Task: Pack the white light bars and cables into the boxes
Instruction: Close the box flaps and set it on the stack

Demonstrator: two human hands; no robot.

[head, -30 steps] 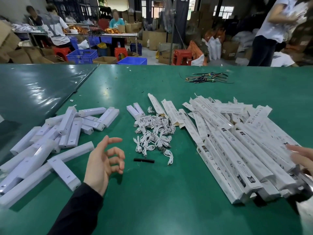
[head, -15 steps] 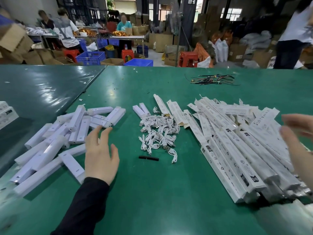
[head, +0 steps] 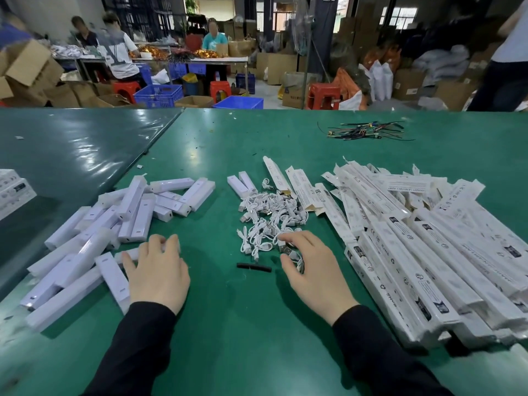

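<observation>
Both hands have come down onto their piles since half a second ago. Then the right hand was raised over the boxes at the far right edge of view; now it sits at the near edge of the white cables, its fingers curled down with the tips among the nearest cable loops, seemingly pinching one, though a firm grip cannot be told. The left hand, which was reaching forward flat with straight fingers, now lies over the near end of a white light bar at the edge of the light bars; its fingers look relaxed and spread, touching, with no clear grasp.

Between the hands a short black strip lies on the green surface. Right of the cables, the long white boxes are stacked in a fan, touching one another, untouched by either hand.

Judging from this, one bar and one cable are being picked for a single box, so packing of this unit has only begun; no box is opened yet.

Farther off, a bundle of dark wires lies well apart from everything.
</observation>
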